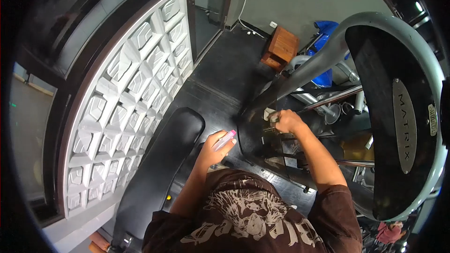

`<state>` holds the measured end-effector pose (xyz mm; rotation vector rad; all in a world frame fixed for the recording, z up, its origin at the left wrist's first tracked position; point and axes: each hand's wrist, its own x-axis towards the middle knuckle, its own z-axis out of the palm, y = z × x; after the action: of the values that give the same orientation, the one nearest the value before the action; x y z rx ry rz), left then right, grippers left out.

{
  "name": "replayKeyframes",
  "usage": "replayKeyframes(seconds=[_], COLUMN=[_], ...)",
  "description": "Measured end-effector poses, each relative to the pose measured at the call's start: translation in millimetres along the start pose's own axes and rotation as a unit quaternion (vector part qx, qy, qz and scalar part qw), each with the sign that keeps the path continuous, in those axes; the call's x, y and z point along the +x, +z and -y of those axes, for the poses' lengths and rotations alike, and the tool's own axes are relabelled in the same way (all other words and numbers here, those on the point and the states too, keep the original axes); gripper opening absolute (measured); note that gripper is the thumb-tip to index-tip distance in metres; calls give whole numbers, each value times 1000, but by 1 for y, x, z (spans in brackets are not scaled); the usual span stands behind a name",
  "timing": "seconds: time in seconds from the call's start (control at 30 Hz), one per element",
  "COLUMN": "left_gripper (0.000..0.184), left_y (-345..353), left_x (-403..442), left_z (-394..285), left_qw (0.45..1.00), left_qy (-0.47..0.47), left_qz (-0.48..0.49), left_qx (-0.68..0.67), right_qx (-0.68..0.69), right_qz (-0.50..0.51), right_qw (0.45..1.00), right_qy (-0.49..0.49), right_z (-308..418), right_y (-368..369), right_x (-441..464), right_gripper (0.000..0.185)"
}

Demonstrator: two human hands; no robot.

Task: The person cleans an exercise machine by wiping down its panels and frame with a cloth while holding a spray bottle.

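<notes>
My left hand is wrapped round a small translucent bottle with a pink top, which points up and to the right. To the right, my right hand is closed at the dark frame of a gym machine. Something small and greyish shows at its fingertips, too small to name. A pale piece of the machine lies just beyond those fingers. Beside my left hand is a long black padded bench.
A large black shield marked MATRIX with a grey tube rim stands close on my right. A white patterned block wall runs along the left. Farther off are a wooden box and a blue object among metal tubes.
</notes>
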<state>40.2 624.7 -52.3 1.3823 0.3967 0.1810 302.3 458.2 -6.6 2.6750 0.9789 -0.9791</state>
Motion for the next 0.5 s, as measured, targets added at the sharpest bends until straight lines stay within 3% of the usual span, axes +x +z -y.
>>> replayKeyframes(seconds=[0.1, 0.13, 0.2, 0.27, 0.4, 0.43, 0.47, 0.5], left_gripper=[19, 21, 21, 22, 20, 18, 18, 19], left_y=[1, 1, 0, -1, -6, -6, -6, -6], left_x=[13, 16, 19, 24, 28, 29, 30, 31], left_z=[6, 8, 9, 10, 8, 5, 3, 1], left_qw=[1000, 1000, 999, 999, 999, 999, 999, 999], left_qy=[9, 11, 2, 5, 4, -4, -5, -6], left_qz=[24, 28, 37, 47, 40, 38, 40, 43], left_qx=[1, 0, 11, 15, -1, -7, -8, -10], right_qx=[-29, -97, -211, -220, -148, -57, -43, -58], right_qz=[-1, 11, 102, 291, 151, 88, -8, -30], right_qw=[999, 994, 972, 929, 977, 993, 998, 997], right_qy=[22, 48, -1, 61, -8, 62, 35, 49], right_z=[-8, 0, 2, 13, 29, 17, 2, 1], right_y=[11, 14, 43, 48, 7, 14, 24, 21], right_x=[-4, -11, -7, -5, -20, -1, 6, 9], right_gripper=[45, 42, 44, 48, 46, 45, 46, 47])
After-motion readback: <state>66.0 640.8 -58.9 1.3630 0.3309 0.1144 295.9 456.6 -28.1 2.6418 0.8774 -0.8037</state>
